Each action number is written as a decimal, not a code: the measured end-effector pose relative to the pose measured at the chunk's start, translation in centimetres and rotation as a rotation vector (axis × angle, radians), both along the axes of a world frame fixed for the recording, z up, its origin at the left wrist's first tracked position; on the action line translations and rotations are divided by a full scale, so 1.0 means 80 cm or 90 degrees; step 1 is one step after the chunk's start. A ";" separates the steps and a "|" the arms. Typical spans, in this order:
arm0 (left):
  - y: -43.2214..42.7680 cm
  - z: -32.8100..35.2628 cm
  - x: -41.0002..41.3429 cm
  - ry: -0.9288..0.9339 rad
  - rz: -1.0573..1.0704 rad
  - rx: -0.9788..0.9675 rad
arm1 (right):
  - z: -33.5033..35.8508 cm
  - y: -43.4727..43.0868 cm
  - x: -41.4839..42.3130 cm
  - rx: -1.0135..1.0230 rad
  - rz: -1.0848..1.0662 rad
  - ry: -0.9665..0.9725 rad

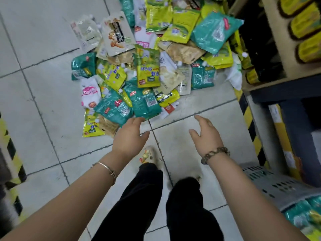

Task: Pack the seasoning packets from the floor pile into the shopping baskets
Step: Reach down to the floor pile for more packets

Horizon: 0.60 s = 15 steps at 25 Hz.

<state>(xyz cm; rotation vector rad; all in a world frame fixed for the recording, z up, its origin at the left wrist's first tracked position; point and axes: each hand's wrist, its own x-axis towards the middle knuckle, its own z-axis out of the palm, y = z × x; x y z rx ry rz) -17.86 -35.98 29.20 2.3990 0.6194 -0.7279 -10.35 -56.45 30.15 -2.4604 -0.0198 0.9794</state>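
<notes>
- Grey perforated basket (271,181) on the floor at the lower right, beside the shelf unit (286,40). It holds teal and green packets (305,216); only one corner of the load is in view.
- Pile of seasoning packets (147,66) lies on the tiled floor (43,49) ahead of the feet and reaches the shelf base at the floor's right edge. Mixed teal, yellow-green, white and tan pouches, overlapping.
- Left hand (129,136): arm stretched forward, palm down, fingers loosely extended and holding nothing. Fingertips are at the near edge of a teal packet (144,103); contact cannot be told.
- Right hand (207,134): arm forward, fingers apart and straight, thumb spread, empty, above bare tile just short of the pile.
- Open tile between pile and feet, and to the pile's left. Yellow-black hazard stripe (250,119) borders the floor's right edge.
</notes>
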 end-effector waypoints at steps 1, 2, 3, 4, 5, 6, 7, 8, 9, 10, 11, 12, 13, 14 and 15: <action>0.011 -0.006 0.001 0.007 0.016 0.002 | -0.004 0.015 0.008 0.001 0.010 0.005; 0.020 -0.012 0.002 0.014 0.032 0.004 | -0.008 0.028 0.015 0.001 0.020 0.011; 0.029 -0.021 0.004 0.020 0.049 0.005 | -0.015 0.042 0.023 -0.002 0.029 0.020; 0.036 -0.029 0.006 0.028 0.064 0.003 | -0.022 0.053 0.030 -0.005 0.033 0.027; 0.042 -0.038 0.007 0.037 0.072 0.003 | -0.031 0.062 0.037 -0.007 0.035 0.034; 0.048 -0.048 0.008 0.051 0.079 0.004 | -0.040 0.072 0.043 -0.009 0.040 0.043; 0.053 -0.058 0.009 0.068 0.084 0.010 | -0.049 0.081 0.048 -0.009 0.051 0.054; 0.059 -0.069 0.009 0.089 0.092 0.014 | -0.061 0.092 0.054 -0.006 0.067 0.068; 0.066 -0.080 0.009 0.115 0.105 0.016 | -0.074 0.101 0.058 -0.006 0.086 0.082; 0.074 -0.090 0.010 0.145 0.125 0.014 | -0.088 0.109 0.064 -0.010 0.101 0.091; 0.080 -0.103 0.011 0.176 0.156 0.007 | -0.102 0.113 0.071 -0.018 0.108 0.099; 0.086 -0.114 0.013 0.198 0.191 -0.003 | -0.114 0.117 0.078 -0.026 0.109 0.111; 0.095 -0.127 0.013 0.208 0.233 -0.016 | -0.126 0.123 0.085 -0.031 0.109 0.122; 0.102 -0.138 0.012 0.209 0.283 -0.031 | -0.136 0.127 0.092 -0.040 0.115 0.130; 0.109 -0.149 0.012 0.204 0.340 -0.043 | -0.146 0.132 0.098 -0.057 0.127 0.141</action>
